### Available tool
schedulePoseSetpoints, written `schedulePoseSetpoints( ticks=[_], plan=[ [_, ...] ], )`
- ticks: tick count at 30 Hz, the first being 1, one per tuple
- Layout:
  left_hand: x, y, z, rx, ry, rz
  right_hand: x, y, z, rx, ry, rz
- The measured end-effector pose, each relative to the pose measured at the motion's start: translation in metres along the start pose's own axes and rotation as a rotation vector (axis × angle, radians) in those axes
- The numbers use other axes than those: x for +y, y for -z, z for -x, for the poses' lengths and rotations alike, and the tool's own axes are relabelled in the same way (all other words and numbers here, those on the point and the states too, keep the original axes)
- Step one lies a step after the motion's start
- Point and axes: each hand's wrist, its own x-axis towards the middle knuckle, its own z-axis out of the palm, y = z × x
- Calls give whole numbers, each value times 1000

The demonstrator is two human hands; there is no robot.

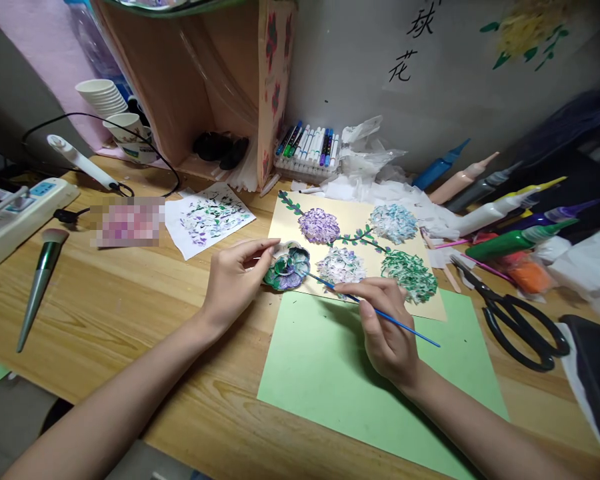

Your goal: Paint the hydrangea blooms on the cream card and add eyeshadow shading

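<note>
My left hand [237,273] grips the edge of a small flower-shaped paint palette [289,268] smeared with green, purple and white. In my right hand [387,323] is a thin blue paintbrush [405,327], its tip resting in the palette. Beneath and behind lies a cream sheet [353,207] with textured flower balls: a purple one [319,225], a light blue one [394,223], a pale mixed one [341,268] and a green one [410,275]. A painted leafy vine [363,237] runs between them. Below that sheet is light green paper [370,407].
Black scissors [520,327] and several paint tubes [520,240] lie on the right. A marker box [307,157] and crumpled tissues [390,200] sit behind. On the left are a paint-dabbed tissue [213,217], a large makeup brush [43,287], a power strip [25,220] and paper cups [127,137].
</note>
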Motion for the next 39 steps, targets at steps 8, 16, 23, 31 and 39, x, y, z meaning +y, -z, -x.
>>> schedulePoseSetpoints(
  ticks=[8, 16, 23, 31, 39],
  plan=[
    [0, 0, 0, 3, -25, -5, 0, 1, 4, -5, 76, -2],
    [1, -2, -3, 7, 162, 97, -4, -3, 1, -63, 72, 54],
    [2, -3, -6, 1, 226, 144, -3, -2, 1, -148, 80, -27],
    [-3, -1, -6, -13, 200, 107, -1, 1, 3, -66, 53, -68],
    [-1, -1, -6, -11, 221, 133, -4, -1, 2, -72, 63, 18]
  ],
)
